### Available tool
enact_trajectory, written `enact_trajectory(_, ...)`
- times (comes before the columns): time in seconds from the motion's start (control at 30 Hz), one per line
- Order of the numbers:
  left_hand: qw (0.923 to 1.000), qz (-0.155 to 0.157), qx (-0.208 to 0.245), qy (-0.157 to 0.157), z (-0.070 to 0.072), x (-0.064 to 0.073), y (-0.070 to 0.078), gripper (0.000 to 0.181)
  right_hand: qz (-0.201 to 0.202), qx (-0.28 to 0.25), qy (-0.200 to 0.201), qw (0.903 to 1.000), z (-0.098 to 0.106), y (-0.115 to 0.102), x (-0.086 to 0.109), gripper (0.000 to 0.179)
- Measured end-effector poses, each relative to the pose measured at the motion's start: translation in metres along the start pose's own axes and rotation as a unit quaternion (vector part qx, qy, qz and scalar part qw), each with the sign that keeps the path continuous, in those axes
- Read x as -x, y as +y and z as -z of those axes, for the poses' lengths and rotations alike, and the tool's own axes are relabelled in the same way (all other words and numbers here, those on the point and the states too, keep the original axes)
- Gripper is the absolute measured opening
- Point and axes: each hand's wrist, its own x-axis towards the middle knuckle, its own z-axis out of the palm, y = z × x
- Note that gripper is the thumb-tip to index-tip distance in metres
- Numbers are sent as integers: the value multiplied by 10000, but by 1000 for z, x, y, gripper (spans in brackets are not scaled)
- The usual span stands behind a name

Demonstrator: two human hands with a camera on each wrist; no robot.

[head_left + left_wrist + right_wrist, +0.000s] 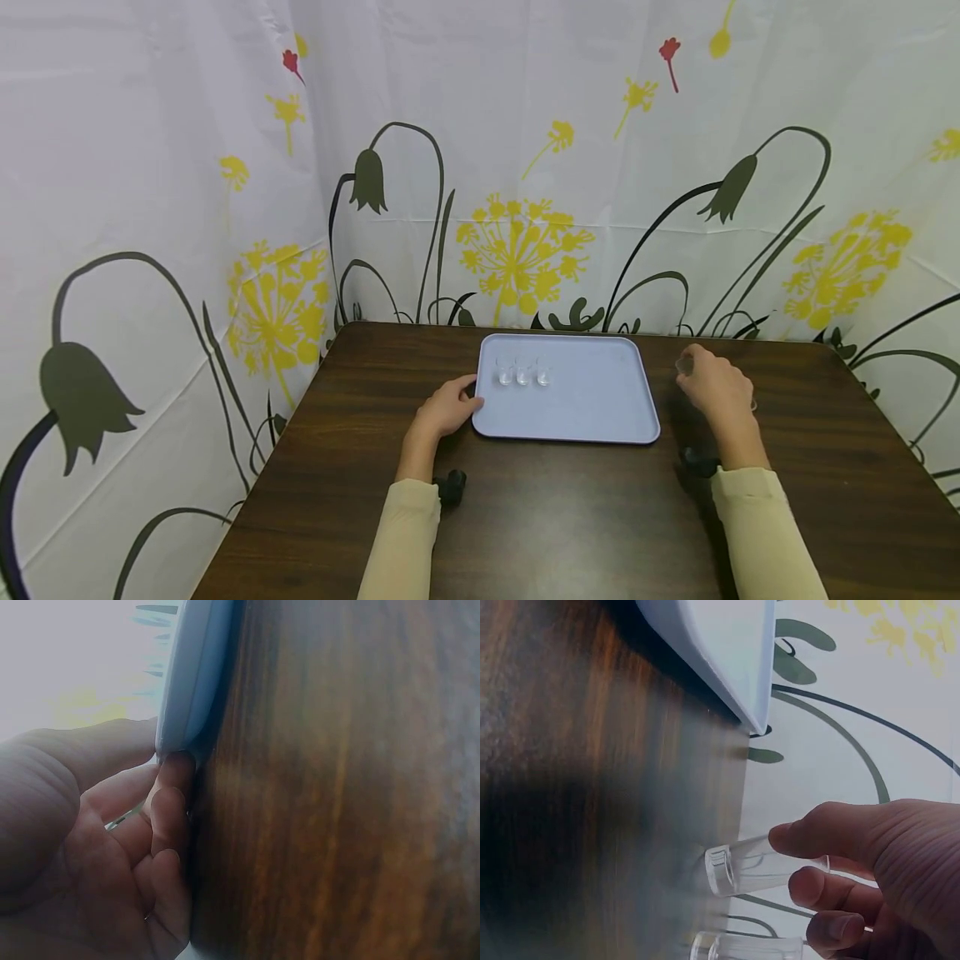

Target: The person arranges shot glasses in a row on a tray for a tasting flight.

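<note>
Your right hand had its thumb and fingers closed around a glass, parted only by the glass's width. Its base extended past your fingertips toward the table; whether it touched the wood could not be told. A second glass, not held, was just to the right of these fingers. Your left hand pinched the left edge of the tray, thumb at the rim and other fingers curled at its underside. Three glasses stood upright in a row on the tray, right of the left fingers and slightly farther from you.

Step in hand, as judged from the layout: pick-up of a glass for loading, with the left hand bracing the tray. The next move appeared to call for a lift, then a traverse leftward from the right fingers, over the rim, to the row's right end. The glass needed to remain upright and be released only once seated. Likely hazard: your outer fingers knocking the second glass.
</note>
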Motion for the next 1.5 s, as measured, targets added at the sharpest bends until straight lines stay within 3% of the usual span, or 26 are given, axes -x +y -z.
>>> enact_trajectory(0.27,10000,-24,-8,16,0,-3,-3,57,91,-39,194,9998,7,-11,6,39)
enact_trajectory(0.37,10000,18,-38,-38,-12,-25,-24,60,148,-55,296,9994,9,-17,10,38)
enact_trajectory(0.4,10000,-61,-34,-31,-11,-26,-25,61,168,-50,324,9993,9,-19,11,38)
enact_trajectory(0.5,9999,-91,-115,-72,-20,-45,-40,64,208,-26,375,9991,7,-24,12,39)
enact_trajectory(0.6,9998,-137,-104,-77,-15,-35,-32,63,228,20,361,9991,3,-32,14,39)
enact_trajectory(0.87,9999,94,-101,-87,-23,-46,-40,63,456,225,589,9970,-1,-57,13,34)
enact_trajectory(1.03,10000,59,-53,-55,-22,-43,-40,63,626,264,660,9955,-5,-73,12,32)
enact_trajectory(1.27,10000,6,29,-35,-7,-18,-18,59,799,363,678,9938,-12,-91,14,42)
enact_trajectory(1.5,10000,-39,39,26,-4,-6,-9,56,911,341,658,9931,-18,-110,15,44)
